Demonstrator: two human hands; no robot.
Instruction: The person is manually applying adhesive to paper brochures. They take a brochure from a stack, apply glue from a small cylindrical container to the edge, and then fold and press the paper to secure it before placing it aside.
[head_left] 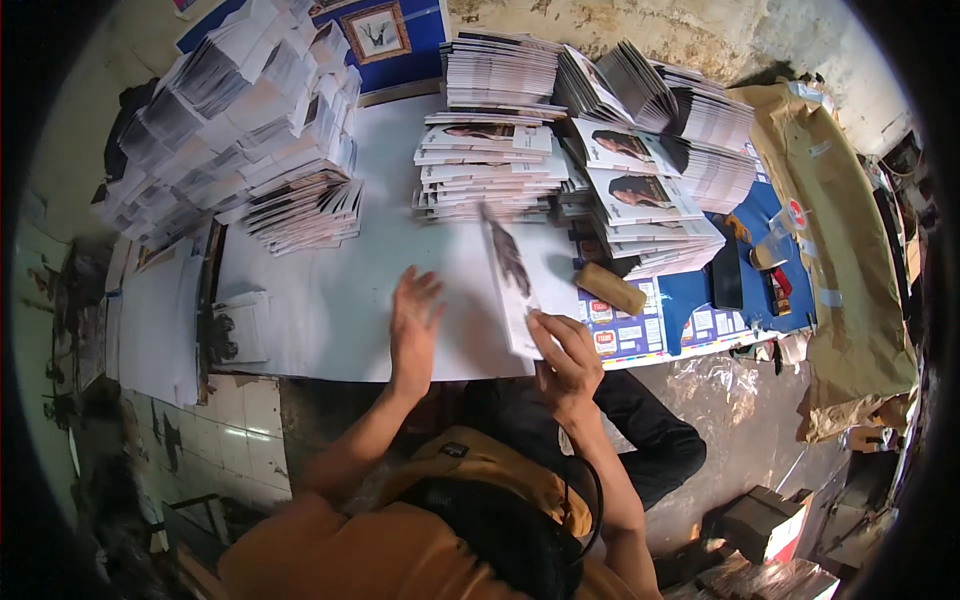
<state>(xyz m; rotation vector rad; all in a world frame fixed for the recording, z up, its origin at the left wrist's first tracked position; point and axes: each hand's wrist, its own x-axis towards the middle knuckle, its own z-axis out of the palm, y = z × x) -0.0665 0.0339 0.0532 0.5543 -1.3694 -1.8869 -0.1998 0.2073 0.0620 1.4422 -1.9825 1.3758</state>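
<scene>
1. Booklet (513, 285), white with a dark printed picture on its cover, and it's up in the right hand (568, 358), thumb and fingers clamped on its near lower corner! Read the clock from that hand: the booklet points off to eleven o'clock, over the white tabletop (335, 310), its far end blurred.
2. Over between nine and ten, the left hand (415, 315): fingers a little apart, nothing in them, blurred at the tips. Whether they touch the tabletop, I cannot tell.
3. Close by at one o'clock, a tan bar-shaped block (611, 290); at two, the printed label sheet (625, 325), just beside it.
4. Further out at eleven, a tall layered stack of booklets (485, 165), edges toward the person; at one, a right-hand stack (645, 195), picture covers up.
5. Look to ten o'clock: a fanned pile of booklets (310, 212), and behind it a great heap of folded sheets (235, 115). Straight across at nine, a small white bundle (242, 328) lies near the table's front edge.
6. Out at two o'clock, a flat black object (725, 275) and a clear plastic cup (770, 248); between two and three, brown wrapping paper (840, 260) runs down the far side.
</scene>
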